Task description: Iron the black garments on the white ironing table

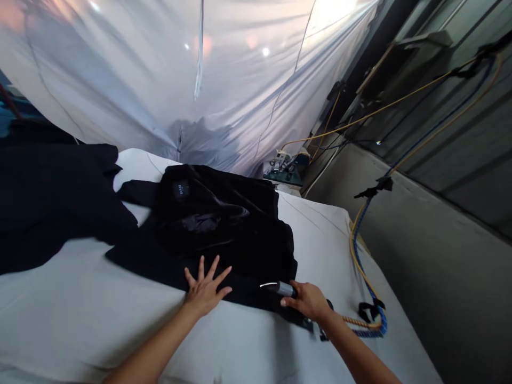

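Observation:
A black garment (232,229) with a shiny lining and a small label (181,189) lies spread on a white-covered table (340,250). My left hand (205,290) rests flat on its near edge, fingers spread. At the garment's near right corner, my right hand (308,300) is wrapped round the handle of a steam iron (286,289). The iron's base is mostly hidden by the hand and blends with the dark cloth. Yellow and blue hoses (370,325) run from its rear.
Another dark garment (56,197) lies at the left. White sheeting (160,80) hangs behind the table. A machine (283,168) stands beyond the far edge. The hoses rise along the grey wall (400,213) on the right, tied with black strips (376,186).

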{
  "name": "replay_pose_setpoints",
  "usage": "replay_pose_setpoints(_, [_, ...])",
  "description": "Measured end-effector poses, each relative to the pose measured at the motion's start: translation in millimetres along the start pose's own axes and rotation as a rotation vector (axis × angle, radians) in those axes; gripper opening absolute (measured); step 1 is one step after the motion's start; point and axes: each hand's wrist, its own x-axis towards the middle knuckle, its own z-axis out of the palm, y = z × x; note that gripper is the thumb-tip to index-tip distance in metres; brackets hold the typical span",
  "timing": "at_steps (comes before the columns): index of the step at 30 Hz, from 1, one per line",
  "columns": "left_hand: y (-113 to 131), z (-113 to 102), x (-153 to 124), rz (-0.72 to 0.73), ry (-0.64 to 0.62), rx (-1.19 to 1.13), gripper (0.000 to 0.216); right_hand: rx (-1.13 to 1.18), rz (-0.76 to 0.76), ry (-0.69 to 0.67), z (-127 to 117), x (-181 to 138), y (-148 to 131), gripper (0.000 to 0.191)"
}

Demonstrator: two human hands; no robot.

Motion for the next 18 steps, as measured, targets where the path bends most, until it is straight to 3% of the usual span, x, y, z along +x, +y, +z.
replay_pose_setpoints(6, [0,7,6,-0.09,0.018,-0.013,0.058,-0.027,-0.048,-0.019,0,-3,-23,0.053])
replay_pose_setpoints(10, [-6,10,0,-0.081,0.106,-0.021,0.059,-0.017,-0.078,-0.014,-3,3,-46,0.054])
replay_pose_setpoints(14, [-29,8,-10,-0.111,0.26,-0.006,0.048,-0.015,-0.095,-0.014,-8,15,-73,0.054])
replay_pose_setpoints(18, [-61,2,-23,-0.22,0.336,0.005,0.033,-0.009,-0.132,-0.021,-14,29,-101,0.053])
